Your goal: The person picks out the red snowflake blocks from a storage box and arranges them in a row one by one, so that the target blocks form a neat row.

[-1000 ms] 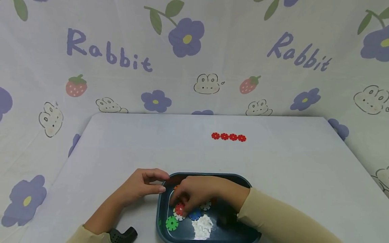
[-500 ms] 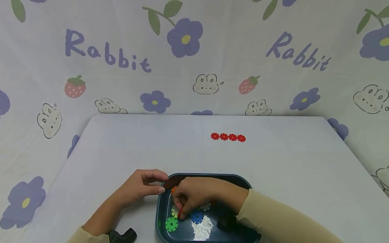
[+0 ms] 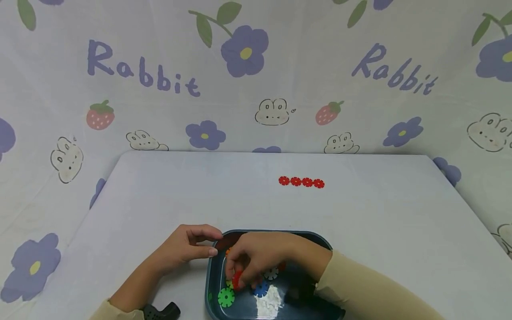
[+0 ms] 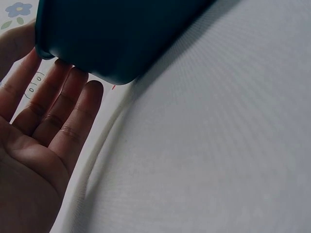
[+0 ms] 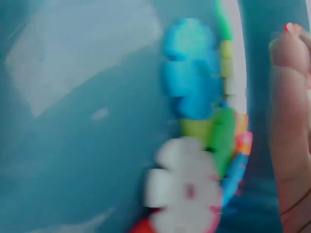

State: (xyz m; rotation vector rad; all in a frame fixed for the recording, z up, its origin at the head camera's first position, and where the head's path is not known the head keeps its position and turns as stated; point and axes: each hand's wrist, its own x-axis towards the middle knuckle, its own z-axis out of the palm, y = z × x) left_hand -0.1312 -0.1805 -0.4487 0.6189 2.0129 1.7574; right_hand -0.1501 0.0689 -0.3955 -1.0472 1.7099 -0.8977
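My right hand is inside the dark teal tray, pinching a red notched plastic disc between thumb and fingers. In the right wrist view, a fingertip shows at the right edge with a bit of red beside it. My left hand touches the tray's left rim near the far corner; the left wrist view shows its fingers extended along the tray's underside and edge. Around the right hand lie a green disc, a blue disc and a white disc.
Farther back on the white table, red discs form a joined row. More coloured discs are partly hidden under the right hand. A dark curved object sits by the left wrist. A printed cloth hangs behind the table.
A second ago the red disc lay over a pale disc below the right fingers. Since then, the right thumb and fingers have closed on it and tilted it up. The left hand stays at the rim.
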